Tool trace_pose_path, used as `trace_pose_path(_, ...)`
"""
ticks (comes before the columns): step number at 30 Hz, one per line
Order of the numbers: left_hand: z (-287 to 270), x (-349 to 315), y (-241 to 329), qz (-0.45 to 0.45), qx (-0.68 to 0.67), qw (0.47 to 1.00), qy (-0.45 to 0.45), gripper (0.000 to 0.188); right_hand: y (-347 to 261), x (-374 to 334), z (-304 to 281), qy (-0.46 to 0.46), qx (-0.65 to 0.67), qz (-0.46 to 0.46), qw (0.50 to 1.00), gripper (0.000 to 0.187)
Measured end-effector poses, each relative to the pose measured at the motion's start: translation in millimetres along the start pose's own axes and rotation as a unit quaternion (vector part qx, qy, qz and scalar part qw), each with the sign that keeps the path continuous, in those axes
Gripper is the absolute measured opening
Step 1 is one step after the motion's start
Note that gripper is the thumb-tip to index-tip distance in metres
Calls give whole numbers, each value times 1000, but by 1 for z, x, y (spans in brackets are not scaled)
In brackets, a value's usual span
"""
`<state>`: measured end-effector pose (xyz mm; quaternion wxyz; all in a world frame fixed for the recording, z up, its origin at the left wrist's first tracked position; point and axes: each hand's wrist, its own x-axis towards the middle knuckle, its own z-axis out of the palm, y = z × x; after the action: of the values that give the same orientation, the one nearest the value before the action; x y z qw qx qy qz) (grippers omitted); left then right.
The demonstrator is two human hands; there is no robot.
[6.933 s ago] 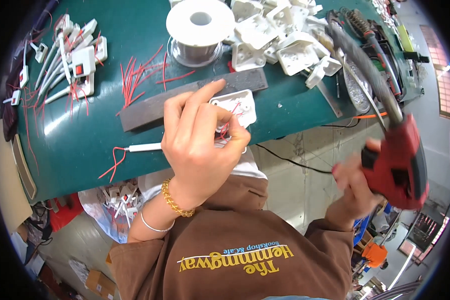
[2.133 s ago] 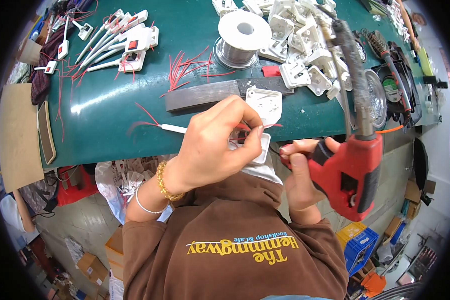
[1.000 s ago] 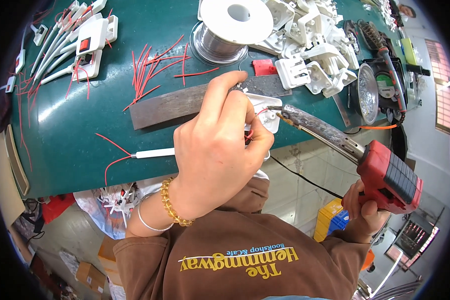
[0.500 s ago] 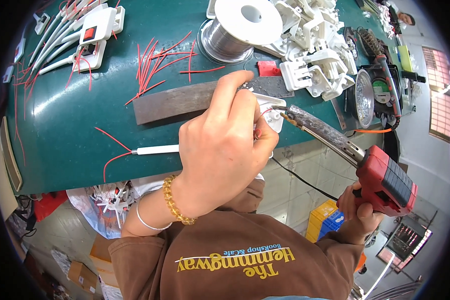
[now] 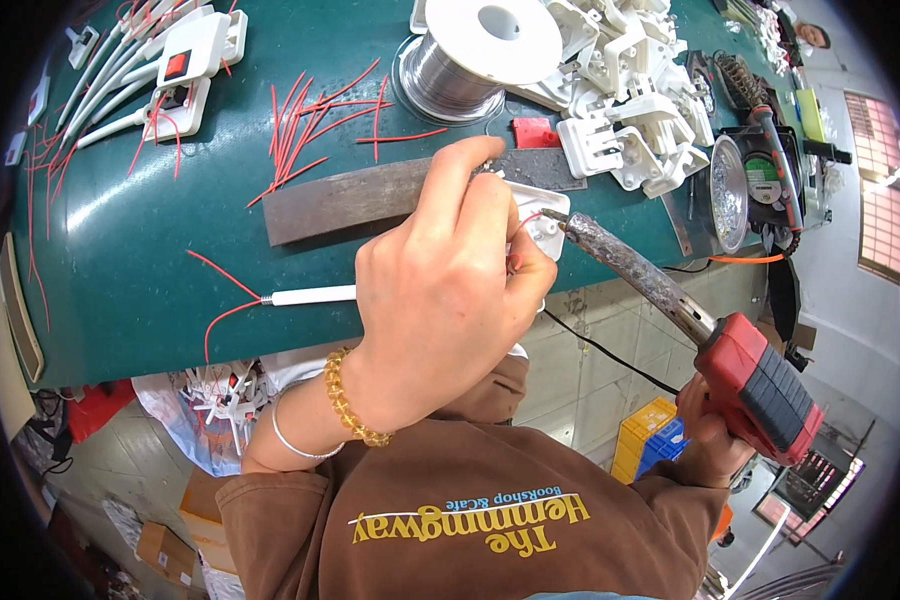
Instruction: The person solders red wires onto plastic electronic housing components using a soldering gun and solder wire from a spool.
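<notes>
My left hand [image 5: 455, 270] is closed round a white plastic housing [image 5: 545, 222], whose right end shows past the fingers. A thin red wire bends over the housing by my thumb. A white cable [image 5: 315, 296] with two red wire ends runs out to the left from under this hand; its other end is hidden. My right hand [image 5: 715, 435] grips a red and black soldering gun [image 5: 760, 385]. Its dark tip is at the housing, close to the red wire; whether they touch I cannot tell. Behind my left fingers lies a grey metal bar [image 5: 345, 203].
A solder wire spool [image 5: 455, 75] stands behind the bar, beside loose red wires [image 5: 300, 130]. White plastic parts [image 5: 635, 110] are heaped at the back right, near a round metal dish [image 5: 728, 195]. Wired switch housings [image 5: 190, 50] lie far left. A black cord [image 5: 610, 360] hangs below the table edge.
The soldering gun's handle and my right hand have shifted slightly down and left, while the tip stays at the housing. My left hand has barely moved.
</notes>
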<state>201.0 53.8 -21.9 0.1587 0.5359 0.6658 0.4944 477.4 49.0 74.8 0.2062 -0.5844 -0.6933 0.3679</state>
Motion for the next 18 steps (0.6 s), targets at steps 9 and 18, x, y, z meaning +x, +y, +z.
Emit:
trace_pose_path(9,2,-2,-1,10,12,1000,11,16,-8,7,8,-20,-56,-47,997,47)
trace_pose_path(18,1,-1,2,-2,6,1000,2,16,2,0,9,44,148,-95,983,51)
